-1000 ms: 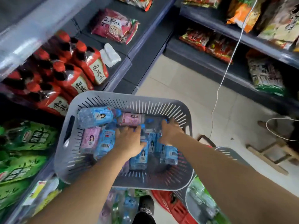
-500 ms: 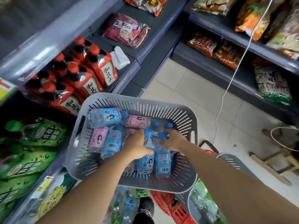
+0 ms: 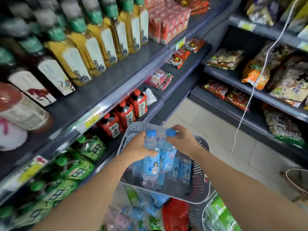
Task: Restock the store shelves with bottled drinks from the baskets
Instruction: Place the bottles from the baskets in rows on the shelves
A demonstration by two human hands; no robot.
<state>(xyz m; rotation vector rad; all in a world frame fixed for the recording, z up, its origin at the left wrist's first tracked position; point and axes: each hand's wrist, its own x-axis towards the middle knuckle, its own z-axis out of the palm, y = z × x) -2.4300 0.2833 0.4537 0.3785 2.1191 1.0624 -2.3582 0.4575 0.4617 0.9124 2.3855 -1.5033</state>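
- Both bottles are coming up out of the grey basket point(image 3: 133, 127). Half a second ago they were sitting low among the others, and now their blue caps are level with its far rim, while the view is swinging up toward the shelves.
- The left hand point(image 3: 138, 147) is wrapping its curled fingers round the shoulder of one water bottle point(image 3: 151, 163), clamping it firmly.
- The right hand point(image 3: 183, 140) is gripping the second water bottle point(image 3: 168, 157) just below its cap.
- Both bottles are hanging upright, caps up, touching side by side. Their lower ends seem to be still inside the basket walls.
- More blue-labelled bottles point(image 3: 185, 170) are waiting in the basket beneath them.
- The shelving is running along the left, so the left hand is the nearer one. With their long axes vertical, the bottles look ready to go in standing.
- A bare strip of dark shelf point(image 3: 93, 95) is lying up and to the left, in front of the yellow tea bottles point(image 3: 100, 52).
- Red bottles point(image 3: 126, 114) are standing just beyond the basket, with green ones point(image 3: 80, 167) on the shelf below.
- I cannot tell which shelf these two are heading for.
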